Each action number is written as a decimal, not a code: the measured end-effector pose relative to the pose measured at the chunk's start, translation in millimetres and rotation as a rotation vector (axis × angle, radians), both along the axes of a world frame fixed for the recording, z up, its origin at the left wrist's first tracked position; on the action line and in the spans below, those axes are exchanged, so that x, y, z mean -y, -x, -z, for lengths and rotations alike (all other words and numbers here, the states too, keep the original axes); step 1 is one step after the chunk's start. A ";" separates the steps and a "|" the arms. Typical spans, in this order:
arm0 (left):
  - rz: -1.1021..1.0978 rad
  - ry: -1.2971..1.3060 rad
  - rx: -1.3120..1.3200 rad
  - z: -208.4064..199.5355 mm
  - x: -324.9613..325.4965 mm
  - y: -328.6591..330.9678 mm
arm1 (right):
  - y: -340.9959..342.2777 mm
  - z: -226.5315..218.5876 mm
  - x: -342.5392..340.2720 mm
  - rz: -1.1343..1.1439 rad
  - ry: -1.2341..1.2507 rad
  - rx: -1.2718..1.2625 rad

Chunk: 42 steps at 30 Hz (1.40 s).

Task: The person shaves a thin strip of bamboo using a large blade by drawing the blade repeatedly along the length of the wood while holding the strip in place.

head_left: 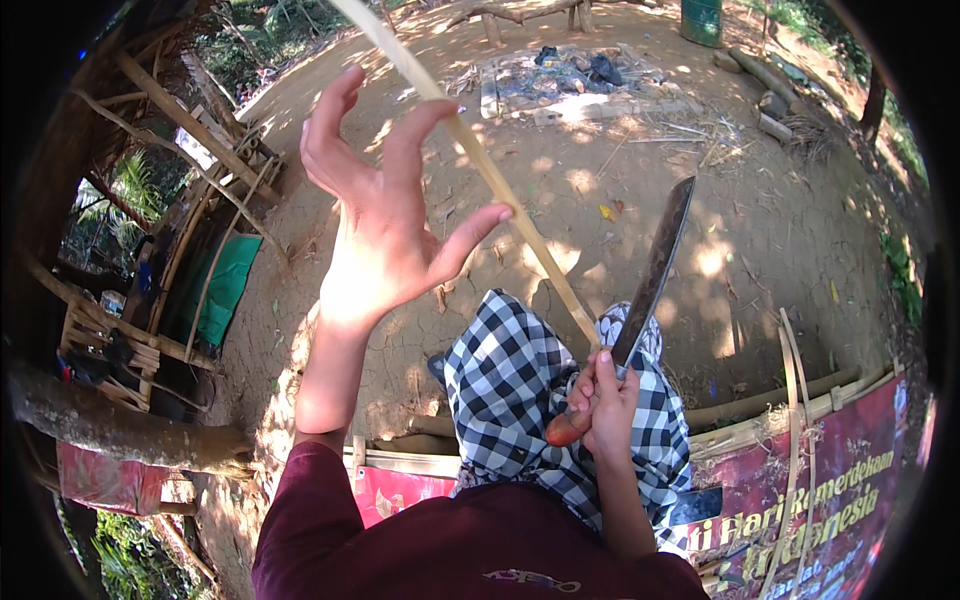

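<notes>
A long, pale bamboo strip [550, 262] slants from the top left down to my lap. My right hand [608, 410] is closed around the reddish-brown handle of a machete [655, 268], whose dark blade points up and away. The strip's lower end meets that hand beside the base of the blade, pinched near the thumb. My left hand [375, 190] is raised with its fingers spread. Its index finger and thumb tips lie at the strip but are not closed round it; I cannot tell whether they touch it.
Black-and-white checkered cloth [510, 350] covers my legs. Beside me a dark red banner [800, 500] holds thin strips and shavings. Ash and debris lie in a fire pit [580, 85] ahead. Wooden poles and a green sheet [228, 290] stand left; a green drum [702, 22] is far off.
</notes>
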State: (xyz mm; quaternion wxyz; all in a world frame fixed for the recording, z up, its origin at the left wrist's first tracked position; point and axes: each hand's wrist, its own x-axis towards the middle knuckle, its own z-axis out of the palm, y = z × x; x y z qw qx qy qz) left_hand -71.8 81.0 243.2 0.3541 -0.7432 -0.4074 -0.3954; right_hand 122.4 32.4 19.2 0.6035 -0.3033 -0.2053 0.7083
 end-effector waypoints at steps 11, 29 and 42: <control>0.969 0.961 1.633 162.4 41.2 -72.5 | 30.3 14.0 63.8 -0.170 0.074 0.078; 0.799 1.034 1.587 166.1 33.7 -37.6 | -26.5 -2.4 60.0 -0.051 -0.313 0.364; 0.940 1.515 1.782 221.0 77.9 -68.0 | -61.6 -32.1 5.2 0.154 -1.062 1.849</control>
